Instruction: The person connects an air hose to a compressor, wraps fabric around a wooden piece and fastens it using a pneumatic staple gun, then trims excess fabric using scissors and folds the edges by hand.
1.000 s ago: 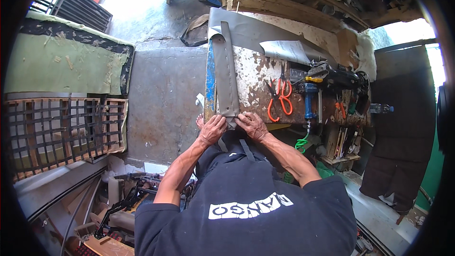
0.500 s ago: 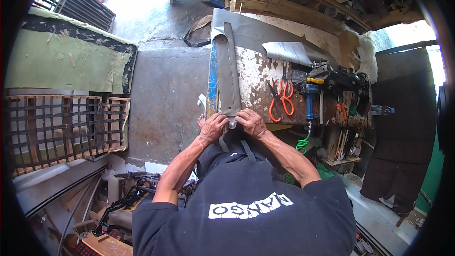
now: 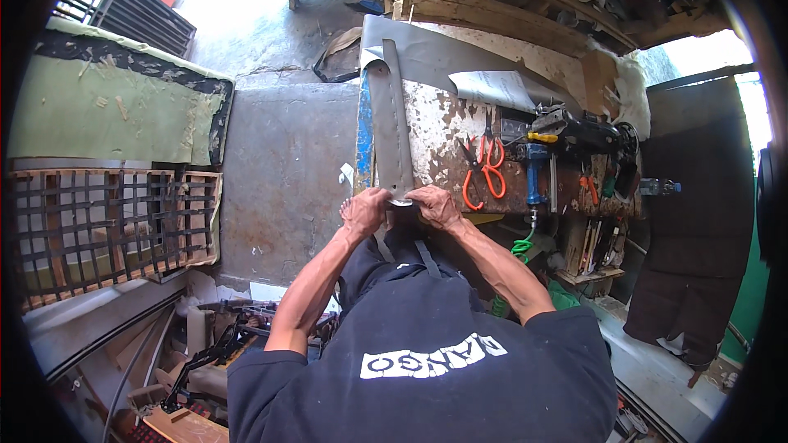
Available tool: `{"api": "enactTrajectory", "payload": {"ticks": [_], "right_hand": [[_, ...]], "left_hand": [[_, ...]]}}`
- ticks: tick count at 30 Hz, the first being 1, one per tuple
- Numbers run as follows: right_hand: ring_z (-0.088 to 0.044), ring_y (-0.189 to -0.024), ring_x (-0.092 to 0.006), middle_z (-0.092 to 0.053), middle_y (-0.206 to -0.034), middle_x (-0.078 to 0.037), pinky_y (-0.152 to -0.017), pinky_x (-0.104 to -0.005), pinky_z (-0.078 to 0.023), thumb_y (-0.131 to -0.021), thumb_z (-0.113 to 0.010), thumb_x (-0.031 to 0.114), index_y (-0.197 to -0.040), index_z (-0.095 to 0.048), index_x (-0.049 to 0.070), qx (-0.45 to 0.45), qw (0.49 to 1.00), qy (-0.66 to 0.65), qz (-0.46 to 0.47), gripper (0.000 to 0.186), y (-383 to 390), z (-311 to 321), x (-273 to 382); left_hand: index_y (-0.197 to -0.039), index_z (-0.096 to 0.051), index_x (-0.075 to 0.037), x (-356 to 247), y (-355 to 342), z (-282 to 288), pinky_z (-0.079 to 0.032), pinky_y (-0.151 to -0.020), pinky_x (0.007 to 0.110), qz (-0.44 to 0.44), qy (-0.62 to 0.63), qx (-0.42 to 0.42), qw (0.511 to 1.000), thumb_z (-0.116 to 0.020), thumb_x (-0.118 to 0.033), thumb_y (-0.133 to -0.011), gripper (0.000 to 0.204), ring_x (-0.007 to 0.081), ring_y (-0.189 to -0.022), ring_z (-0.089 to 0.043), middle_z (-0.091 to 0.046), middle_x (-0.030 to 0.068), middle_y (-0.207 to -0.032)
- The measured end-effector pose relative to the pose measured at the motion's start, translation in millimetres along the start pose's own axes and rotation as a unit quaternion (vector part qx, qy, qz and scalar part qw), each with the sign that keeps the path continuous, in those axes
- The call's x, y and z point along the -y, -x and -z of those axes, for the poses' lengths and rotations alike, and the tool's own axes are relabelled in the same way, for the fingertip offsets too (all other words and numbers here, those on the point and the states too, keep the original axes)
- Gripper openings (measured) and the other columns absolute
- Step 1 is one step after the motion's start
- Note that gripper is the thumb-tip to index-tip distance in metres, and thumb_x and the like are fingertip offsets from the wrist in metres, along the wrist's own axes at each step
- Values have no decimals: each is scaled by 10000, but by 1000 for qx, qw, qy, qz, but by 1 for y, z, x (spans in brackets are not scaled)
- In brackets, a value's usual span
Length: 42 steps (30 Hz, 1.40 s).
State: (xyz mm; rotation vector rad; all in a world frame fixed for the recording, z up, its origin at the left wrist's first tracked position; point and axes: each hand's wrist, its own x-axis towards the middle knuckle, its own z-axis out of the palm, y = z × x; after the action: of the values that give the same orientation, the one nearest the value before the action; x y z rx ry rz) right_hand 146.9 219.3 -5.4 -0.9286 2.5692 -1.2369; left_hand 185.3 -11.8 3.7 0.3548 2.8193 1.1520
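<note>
A long grey-brown strip of upholstery material, vinyl or leather by its look, runs along the left side of the worktable with a stitched-looking line down it. Its near end is folded over at the table's front edge, and a pale edge shows there. My left hand pinches the left corner of that end. At the right corner, my right hand grips it with bent fingers. Two pairs of orange-handled scissors lie to the right of the strip.
A larger grey sheet covers the table's far end, with white paper on it. To the right are a blue air tool with a green coiled hose and a dark sewing machine. A webbed frame stands left.
The strip's near end now shows a pale folded edge between my hands. My right hand has turned slightly, and my left hand has shifted a little up and left.
</note>
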Motion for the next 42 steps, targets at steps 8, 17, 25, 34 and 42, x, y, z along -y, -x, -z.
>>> {"api": "enactTrajectory", "payload": {"ticks": [8,17,25,34,42], "right_hand": [[-676,-901,-320,-694,-955,-121,-855,-414,-536,-778,-611,26,-972,-705,22,5,999,34,13,216,-8,7,13],[-682,-873,-306,-689,-941,-114,-758,-374,-564,-808,-681,77,-978,-711,72,-11,998,-11,-65,173,-19,7,-1],[-692,-838,-314,-712,-863,-137,-735,-423,-545,-833,-703,261,-961,-747,124,64,989,2,-137,193,-41,6,-17],[-707,-809,-225,-738,-923,-131,-753,-362,-546,-827,-691,236,-1078,-734,100,101,973,-66,-194,289,-49,16,-25],[-692,-816,-226,-725,-908,-129,-748,-355,-537,-895,-624,208,-1173,-663,77,-56,877,-299,-373,309,-26,8,-18]], "left_hand": [[-973,-710,-46,1,-31,20,-540,-748,442,82,43,150,984,-680,-76,-769,208,373,-837,-684,-700,179,-859],[-878,-711,-71,-9,-38,22,-540,-787,436,-2,-22,104,994,-727,-126,-724,164,344,-907,-652,-663,142,-884],[-938,-757,-68,5,-70,34,-542,-775,439,85,16,232,969,-736,-135,-730,219,356,-899,-681,-699,195,-929],[-965,-575,-19,-35,-70,3,-515,-785,486,23,-114,180,977,-713,-348,-802,393,390,-877,-657,-668,221,-835],[-912,-646,-143,-16,-88,2,-353,-830,416,-151,-93,223,958,-661,-380,-863,243,269,-832,-662,-688,93,-808]]}}
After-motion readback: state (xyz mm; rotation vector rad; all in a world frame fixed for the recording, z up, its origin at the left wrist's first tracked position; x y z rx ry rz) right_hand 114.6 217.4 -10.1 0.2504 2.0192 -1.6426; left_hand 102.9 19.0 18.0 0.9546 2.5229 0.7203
